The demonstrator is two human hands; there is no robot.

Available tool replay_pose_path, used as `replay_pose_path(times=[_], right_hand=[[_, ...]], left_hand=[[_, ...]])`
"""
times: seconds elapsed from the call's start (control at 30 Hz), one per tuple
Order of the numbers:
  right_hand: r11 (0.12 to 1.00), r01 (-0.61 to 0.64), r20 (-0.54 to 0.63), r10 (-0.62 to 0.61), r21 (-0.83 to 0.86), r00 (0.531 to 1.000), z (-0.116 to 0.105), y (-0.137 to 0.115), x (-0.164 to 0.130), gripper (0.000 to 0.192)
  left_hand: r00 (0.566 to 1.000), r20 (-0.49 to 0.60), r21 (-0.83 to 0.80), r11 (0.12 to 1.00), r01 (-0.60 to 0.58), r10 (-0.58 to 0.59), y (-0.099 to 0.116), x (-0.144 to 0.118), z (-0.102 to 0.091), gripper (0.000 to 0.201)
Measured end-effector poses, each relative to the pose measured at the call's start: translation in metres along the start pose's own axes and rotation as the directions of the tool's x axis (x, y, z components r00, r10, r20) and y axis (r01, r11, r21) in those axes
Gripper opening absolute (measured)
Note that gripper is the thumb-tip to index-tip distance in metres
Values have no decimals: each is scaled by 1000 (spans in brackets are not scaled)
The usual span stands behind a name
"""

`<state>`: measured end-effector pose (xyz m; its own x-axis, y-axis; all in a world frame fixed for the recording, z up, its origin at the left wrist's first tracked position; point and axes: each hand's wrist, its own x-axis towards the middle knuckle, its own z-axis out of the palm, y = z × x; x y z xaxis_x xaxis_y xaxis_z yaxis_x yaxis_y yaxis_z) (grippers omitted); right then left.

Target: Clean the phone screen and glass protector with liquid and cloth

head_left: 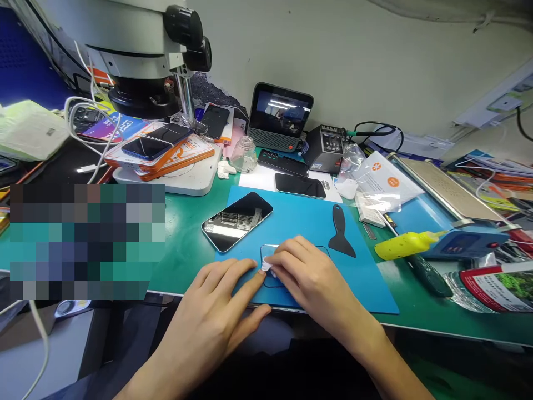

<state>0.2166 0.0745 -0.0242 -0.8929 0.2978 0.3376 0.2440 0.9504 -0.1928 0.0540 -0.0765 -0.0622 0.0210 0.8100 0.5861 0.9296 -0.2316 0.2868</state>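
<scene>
On the blue mat [366,294] lies a thin clear phone-sized glass panel [272,281] with a dark outline, largely covered by my hands. My right hand [312,275] pinches a small white wipe [266,264] against the panel's left end. My left hand [214,305] has its fingers stretched out, the index fingertip beside the wipe at the panel's left edge and the thumb apart from it. Just beyond my left hand, a smartphone [237,222] rests face up, partly on the mat. A black plastic scraper [340,230] lies farther right on the mat.
A microscope [141,66] overhangs the left side, near stacked boxes [179,158]. At the back are a glass jar [245,155], a smart display [278,116] and another phone [300,185]. A yellow bottle [406,245] and a screwdriver-like green handle [428,275] lie right.
</scene>
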Motion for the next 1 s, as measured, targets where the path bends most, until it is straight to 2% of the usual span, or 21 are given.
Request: replay_pose_path(times=[0.13, 0.33, 0.43, 0.5, 0.6, 0.67, 0.83, 0.9, 1.0], right_hand=[[994, -53, -11, 52, -92, 999, 1, -3, 4, 18], [999, -24, 21, 25, -22, 999, -3, -12, -2, 19], [997, -22, 9, 23, -74, 1000, -6, -18, -10, 22], [997, 11, 10, -11, -78, 1000, -7, -19, -15, 23], [999, 52, 9, -52, -15, 999, -10, -16, -23, 21], [999, 3, -2, -3, -32, 1000, -12, -10, -27, 19], [946, -244, -107, 226, -211, 968, -4, -1, -17, 19], [942, -261, -116, 241, -213, 964, 1, -5, -10, 18], [965, -192, -60, 184, -180, 981, 0, -9, -11, 18]], left_hand=[[1000, -6, -14, 1000, 9, -9, 1, -1, 1, 28], [1000, 6, -69, 997, 30, -30, 1, -5, 0, 28], [996, 46, -109, 991, 78, -74, 1, -4, -3, 35], [993, 75, -61, 994, 91, -86, 3, 0, -3, 41], [995, 88, 72, 996, 46, -53, 6, 6, 2, 42], [996, 85, 130, 991, 16, -27, 7, 8, 5, 41], [994, 107, 170, 985, -42, 24, 6, 5, 5, 44], [994, 108, 175, 983, -48, 30, 5, 5, 5, 44], [995, 101, 184, 982, -43, 25, 6, 5, 5, 43]])
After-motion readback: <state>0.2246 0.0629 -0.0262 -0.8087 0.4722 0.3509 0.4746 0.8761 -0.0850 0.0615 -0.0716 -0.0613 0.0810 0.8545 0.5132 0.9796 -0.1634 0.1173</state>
